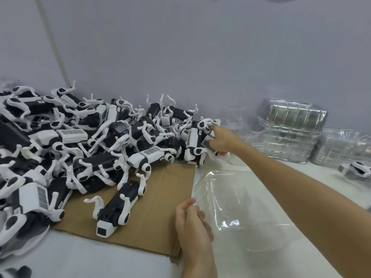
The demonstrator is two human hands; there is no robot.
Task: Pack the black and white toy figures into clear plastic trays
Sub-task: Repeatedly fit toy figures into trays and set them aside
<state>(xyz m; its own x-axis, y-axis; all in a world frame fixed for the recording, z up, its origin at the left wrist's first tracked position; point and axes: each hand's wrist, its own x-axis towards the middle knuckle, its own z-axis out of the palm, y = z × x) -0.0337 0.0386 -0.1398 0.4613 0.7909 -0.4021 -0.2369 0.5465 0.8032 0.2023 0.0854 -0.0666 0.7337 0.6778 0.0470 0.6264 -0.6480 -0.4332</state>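
Observation:
A big heap of black and white toy figures (pixel 84 141), shaped like four-legged robot dogs, covers the left half of the table. My right hand (pixel 221 140) reaches far to the heap's right end and grips one figure (pixel 197 140) there. A clear plastic tray (pixel 245 205) lies open and empty on the white table in front of me. My left hand (pixel 191 221) pinches the tray's near left edge. One figure (pixel 118 209) lies apart from the heap on the cardboard.
A flat brown cardboard sheet (pixel 160 201) lies under the heap's front. Stacks of clear trays (pixel 291 133) stand at the back right against the wall. Another lone figure (pixel 356 169) lies at the far right.

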